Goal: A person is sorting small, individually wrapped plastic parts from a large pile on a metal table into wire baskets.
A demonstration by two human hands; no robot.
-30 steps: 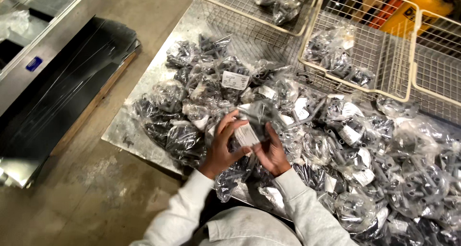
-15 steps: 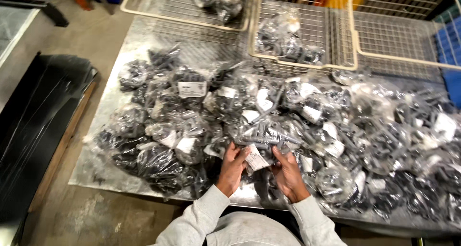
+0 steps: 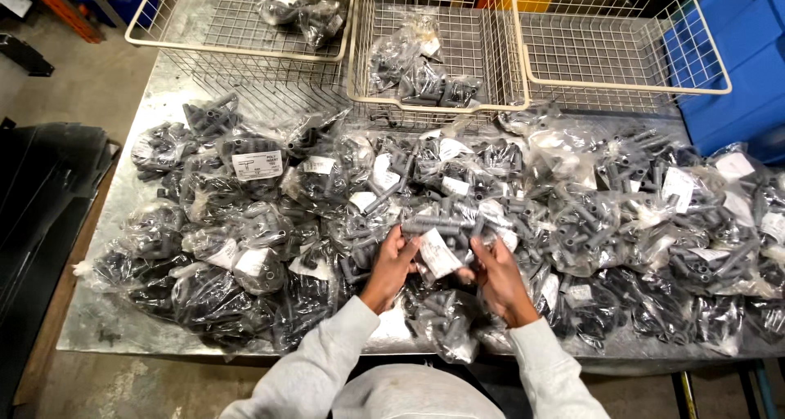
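Observation:
Both my hands grip one clear plastic bag of grey tube-shaped parts (image 3: 446,227) with a white label, held just above the pile near the table's front edge. My left hand (image 3: 391,266) clasps its left side. My right hand (image 3: 499,278) clasps its right side. Around it, several similar labelled bags of grey parts (image 3: 245,223) cover the metal table (image 3: 94,317). My grey sleeves reach in from the bottom of the view.
Three white wire baskets stand along the far edge: the left one (image 3: 163,39) holds a couple of bags, the middle one (image 3: 356,67) several, the right one (image 3: 703,67) none. A blue bin (image 3: 736,67) is at right. Black sheeting (image 3: 41,198) lies left of the table.
The view has swung right and squared up over the table. My hands still hold the same bag, now lower in the view, with the three baskets fully visible.

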